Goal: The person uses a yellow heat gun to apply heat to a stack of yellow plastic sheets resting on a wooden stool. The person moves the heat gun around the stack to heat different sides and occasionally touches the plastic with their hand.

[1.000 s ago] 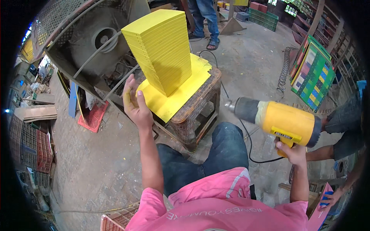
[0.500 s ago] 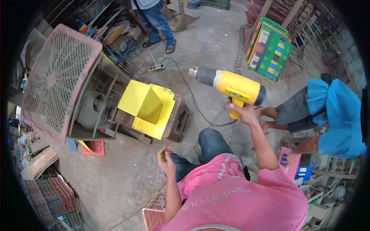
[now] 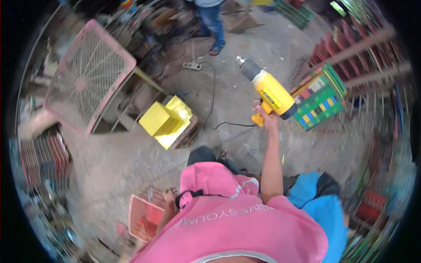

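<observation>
Your right hand [image 3: 264,115], clamped on the heat gun [image 3: 268,91], has lifted it up and well away to the right of the yellow stack [image 3: 163,119], pausing work there, while your left hand [image 3: 169,198] has dropped to your side, grip hidden.

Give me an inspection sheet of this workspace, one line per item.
Surface: bare concrete floor, dusty.
Job's things: yellow heat gun, raised in the air; yellow stack on a yellow sheet over a dark crate.
Clutter: pink mesh panel leaning at left; pink crate by the left side; coloured stacked crates at right.
Grips: right hand closed on the heat gun's handle; left hand low by the body, its grip unclear.
Cables: black cord running across the floor to a power strip.
Surroundings: another person's legs standing at top; a blue-clothed person at lower right.
</observation>
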Tool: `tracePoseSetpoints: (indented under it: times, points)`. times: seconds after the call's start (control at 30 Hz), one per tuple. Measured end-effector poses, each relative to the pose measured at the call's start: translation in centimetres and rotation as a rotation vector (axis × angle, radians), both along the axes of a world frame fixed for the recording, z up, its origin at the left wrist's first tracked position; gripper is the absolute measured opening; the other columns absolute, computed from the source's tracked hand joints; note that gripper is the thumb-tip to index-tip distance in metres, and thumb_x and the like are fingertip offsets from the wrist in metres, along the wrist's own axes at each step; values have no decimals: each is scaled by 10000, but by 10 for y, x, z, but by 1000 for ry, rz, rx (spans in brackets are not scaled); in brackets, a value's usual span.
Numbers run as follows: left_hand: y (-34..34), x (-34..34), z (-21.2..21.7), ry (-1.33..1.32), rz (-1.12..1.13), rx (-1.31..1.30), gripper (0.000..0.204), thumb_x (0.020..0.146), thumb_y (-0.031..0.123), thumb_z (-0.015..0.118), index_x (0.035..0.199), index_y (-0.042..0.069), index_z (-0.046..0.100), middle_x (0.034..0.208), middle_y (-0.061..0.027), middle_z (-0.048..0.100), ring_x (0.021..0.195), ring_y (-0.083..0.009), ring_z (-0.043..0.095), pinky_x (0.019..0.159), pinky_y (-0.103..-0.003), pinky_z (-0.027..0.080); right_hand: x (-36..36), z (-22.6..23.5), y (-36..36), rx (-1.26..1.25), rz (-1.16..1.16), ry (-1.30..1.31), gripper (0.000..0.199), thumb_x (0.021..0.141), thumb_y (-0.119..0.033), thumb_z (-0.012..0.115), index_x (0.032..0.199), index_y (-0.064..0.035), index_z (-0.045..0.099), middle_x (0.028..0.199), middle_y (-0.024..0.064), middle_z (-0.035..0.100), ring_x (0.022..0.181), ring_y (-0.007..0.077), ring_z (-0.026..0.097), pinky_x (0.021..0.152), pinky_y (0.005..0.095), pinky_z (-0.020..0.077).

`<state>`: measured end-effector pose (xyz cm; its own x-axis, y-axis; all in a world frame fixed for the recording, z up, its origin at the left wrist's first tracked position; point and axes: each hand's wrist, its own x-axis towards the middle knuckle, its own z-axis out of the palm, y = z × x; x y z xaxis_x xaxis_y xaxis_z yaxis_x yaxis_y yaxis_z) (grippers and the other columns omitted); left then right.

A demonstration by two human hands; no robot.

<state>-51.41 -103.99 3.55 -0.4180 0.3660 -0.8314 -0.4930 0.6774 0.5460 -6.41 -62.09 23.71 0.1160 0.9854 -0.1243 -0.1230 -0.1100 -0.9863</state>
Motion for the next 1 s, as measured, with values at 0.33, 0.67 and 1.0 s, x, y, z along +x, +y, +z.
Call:
tracePoseSetpoints:
  times: [0.33,0.67,1.0]
  points:
    - [223,116,-4,68,674,134,302,907,284,520,1106,59,552,1023,-86,651,808,-208,624,649,-333,524,-48,-3,195,-284,462,-167,213,783,-136,747,928,-54,615,762,22,610,642,108,571,611,228,450]
    - [387,231,-86,71,472,-27,331,821,308,557,846,9,699,755,-169,685,701,-270,663,651,-398,507,-133,-38,329,88,1198,-463,231,828,-122,708,1037,-53,641,841,10,657,770,99,604,664,248,465]
    - [437,349,-77,-30,786,-284,393,818,347,564,1040,47,690,975,-145,685,924,-304,636,706,-436,509,-188,-132,343,288,1589,-416,446,737,-167,795,1081,34,593,970,92,662,840,182,648,762,329,516]
